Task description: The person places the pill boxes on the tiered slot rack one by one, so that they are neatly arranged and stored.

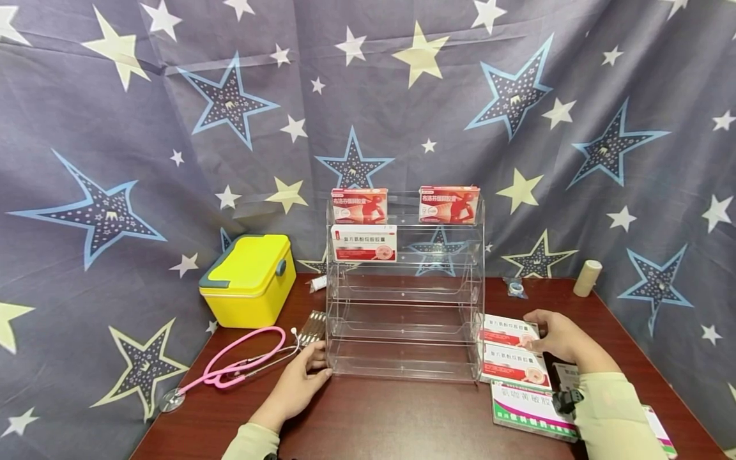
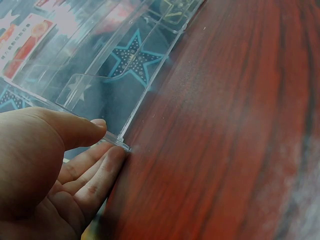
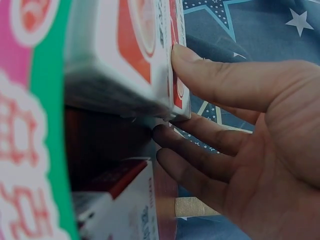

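At the left of the frame we see a yellow box (image 1: 247,281) and, below it, a pink stethoscope (image 1: 221,372). At lower centre-left, the left hand (image 1: 299,383) reaches up from the bottom edge, its thumb and fingers pinching the lower left corner of a clear rack (image 1: 402,367). The rack stands upright at the centre of the frame, transparent and stepped in tiers; we note two red cartons, one at each end of its top tier, and a white carton (image 1: 364,243) at the left of the tier beneath. At lower right, the right hand (image 1: 563,338) extends inward from a pale sleeve (image 1: 615,415), palm turned toward the rack; we observe its thumb and index finger pinching the end of the farther carton (image 1: 506,330), the other fingers loosely bent. This carton, white with a red lower band and dark lettering, lies beside the rack's right foot, just beyond a matching nearer carton (image 1: 514,366). Below these we find a green-and-purple box (image 1: 529,409), its lettering upside down.
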Motion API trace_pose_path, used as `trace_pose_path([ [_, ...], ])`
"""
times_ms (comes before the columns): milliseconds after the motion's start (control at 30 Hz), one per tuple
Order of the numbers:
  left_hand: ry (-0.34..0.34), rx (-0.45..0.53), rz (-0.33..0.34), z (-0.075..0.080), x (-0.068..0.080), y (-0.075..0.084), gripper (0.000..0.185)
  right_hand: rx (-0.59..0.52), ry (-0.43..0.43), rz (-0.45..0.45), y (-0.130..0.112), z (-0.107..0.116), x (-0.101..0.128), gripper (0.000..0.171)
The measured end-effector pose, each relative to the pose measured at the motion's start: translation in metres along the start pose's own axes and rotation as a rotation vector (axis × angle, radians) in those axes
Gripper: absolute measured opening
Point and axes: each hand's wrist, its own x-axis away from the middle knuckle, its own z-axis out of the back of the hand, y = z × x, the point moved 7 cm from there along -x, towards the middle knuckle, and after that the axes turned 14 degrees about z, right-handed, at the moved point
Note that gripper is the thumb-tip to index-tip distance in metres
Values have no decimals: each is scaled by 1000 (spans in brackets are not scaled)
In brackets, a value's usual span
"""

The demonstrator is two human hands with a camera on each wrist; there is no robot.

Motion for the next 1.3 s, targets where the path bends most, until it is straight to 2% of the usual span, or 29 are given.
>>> trace_pose_path([
  [233, 2, -3, -11, 0, 0, 0, 50, 27, 19, -39, 1, 5, 0, 66],
  [400, 6, -4, 0, 0, 0, -1, 51, 78, 25, -34, 1, 10, 0, 72],
  [567, 10, -11, 3, 0, 0, -1, 51, 77, 23, -87, 4, 13, 4, 74],
  [633, 10, -10, 4, 0, 0, -1, 51, 74, 31, -106, 5, 15, 6, 70],
  [900, 10, -9, 5, 0, 0, 0, 52, 97, 94, -85, 8, 25, 10, 49],
  [1100, 11, -8, 7, 0, 0, 0, 51, 110, 124, -56, 8, 31, 13, 42],
  [1300, 12, -10, 7, 0, -1, 0, 51, 106, 125, -83, 8, 36, 16, 37],
])
